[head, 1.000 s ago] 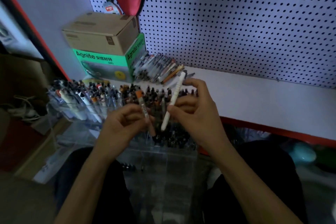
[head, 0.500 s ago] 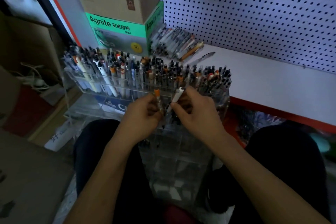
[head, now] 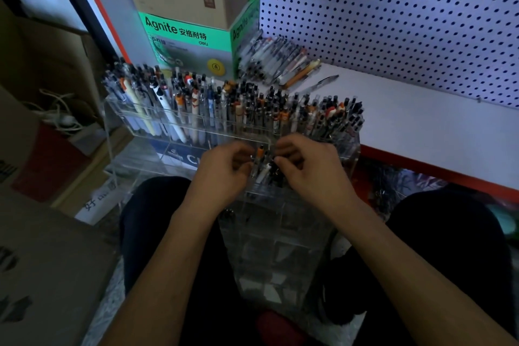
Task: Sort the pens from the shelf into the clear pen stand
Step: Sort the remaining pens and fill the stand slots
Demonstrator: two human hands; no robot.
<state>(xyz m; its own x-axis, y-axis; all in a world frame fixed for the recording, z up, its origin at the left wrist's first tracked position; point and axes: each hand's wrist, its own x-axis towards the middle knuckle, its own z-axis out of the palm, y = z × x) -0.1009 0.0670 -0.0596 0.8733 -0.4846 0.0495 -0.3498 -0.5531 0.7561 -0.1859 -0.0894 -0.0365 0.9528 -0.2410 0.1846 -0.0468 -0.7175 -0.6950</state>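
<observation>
Left hand (head: 224, 171) grasps orange-capped pen (head: 259, 155); right hand (head: 311, 168) grasps white pen (head: 263, 173), both over front row of clear pen stand (head: 348, 149). Risk: crowded slots, tips may snag neighbours, pens tilt or drop. Loose pens (head: 278, 62) remain on shelf (head: 421, 126).

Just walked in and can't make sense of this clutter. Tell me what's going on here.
A seated person is sorting pens into a clear pen stand between their knees. The left hand holds an orange-capped pen and the right hand a white pen, both at a front compartment. The back row is packed with pens. More loose pens lie on the white shelf beside a green box.
</observation>
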